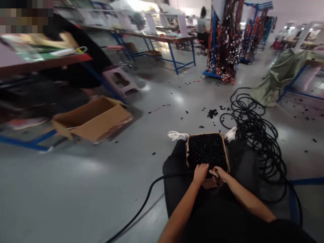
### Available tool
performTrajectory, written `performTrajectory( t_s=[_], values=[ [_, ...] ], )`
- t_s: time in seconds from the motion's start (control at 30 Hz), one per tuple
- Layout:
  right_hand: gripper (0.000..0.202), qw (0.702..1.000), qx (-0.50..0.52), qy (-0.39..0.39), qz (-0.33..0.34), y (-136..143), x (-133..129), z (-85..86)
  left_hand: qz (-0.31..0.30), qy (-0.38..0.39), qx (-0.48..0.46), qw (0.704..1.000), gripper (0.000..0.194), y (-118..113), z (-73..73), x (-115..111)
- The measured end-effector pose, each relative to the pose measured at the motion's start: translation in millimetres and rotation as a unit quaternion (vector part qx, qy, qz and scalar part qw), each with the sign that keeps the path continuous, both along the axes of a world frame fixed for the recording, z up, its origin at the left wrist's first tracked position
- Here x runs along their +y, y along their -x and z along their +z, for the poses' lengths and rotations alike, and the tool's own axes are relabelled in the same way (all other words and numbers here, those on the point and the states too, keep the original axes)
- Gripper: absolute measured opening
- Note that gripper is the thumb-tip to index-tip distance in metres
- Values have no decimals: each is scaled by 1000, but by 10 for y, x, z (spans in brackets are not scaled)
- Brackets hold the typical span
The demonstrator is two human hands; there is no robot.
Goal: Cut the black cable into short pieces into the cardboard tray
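Observation:
My left hand (201,173) is closed around a black hose (154,182), which trails away from it to the lower left across the floor. Close beside it, my right hand (219,174) grips a small hand tool with orange on its handle (215,170); it looks like cutters, but the jaws are hard to make out. Both hands are over the near edge of a cardboard box (228,158) between my legs. Short black pieces (206,146) fill that box.
A tangled coil of black hose (263,135) lies to the right. Black pieces (212,113) are scattered on the floor ahead. An open cardboard box (101,118) stands left, near a plastic stool (120,81) and a person at a table. A rack of hanging strands (225,40) stands farther back.

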State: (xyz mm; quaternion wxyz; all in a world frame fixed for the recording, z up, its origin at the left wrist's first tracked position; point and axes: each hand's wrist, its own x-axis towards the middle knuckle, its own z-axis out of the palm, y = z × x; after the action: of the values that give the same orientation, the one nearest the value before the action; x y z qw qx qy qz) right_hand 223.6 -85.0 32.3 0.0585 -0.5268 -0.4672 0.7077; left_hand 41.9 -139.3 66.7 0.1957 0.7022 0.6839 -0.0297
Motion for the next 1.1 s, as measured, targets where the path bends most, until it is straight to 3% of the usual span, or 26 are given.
performTrajectory(
  t_s=[0.1,0.2,0.33,0.53,0.73,0.93,1.1],
  values=[
    [52,1000,-7,-17,7,-33,-34,-103,38,16,21,999,34,-13,-49,-39],
    [56,1000,1,-10,11,-61,-49,-129,28,21,15,999,30,-11,-79,-36],
    [65,1000,20,6,3,-84,-25,-46,-23,15,-23,999,23,18,-94,-16],
    [64,998,-10,-62,32,-91,35,49,49,-18,-15,999,23,32,-162,-26],
    [62,998,26,-41,45,-120,16,134,8,-17,-39,999,19,5,-122,-54],
    [63,997,5,-67,43,-140,75,249,71,-9,-36,997,30,64,-95,-78],
    [58,999,14,-33,8,-118,74,326,96,-10,-43,994,37,48,-58,-85]
  ],
)
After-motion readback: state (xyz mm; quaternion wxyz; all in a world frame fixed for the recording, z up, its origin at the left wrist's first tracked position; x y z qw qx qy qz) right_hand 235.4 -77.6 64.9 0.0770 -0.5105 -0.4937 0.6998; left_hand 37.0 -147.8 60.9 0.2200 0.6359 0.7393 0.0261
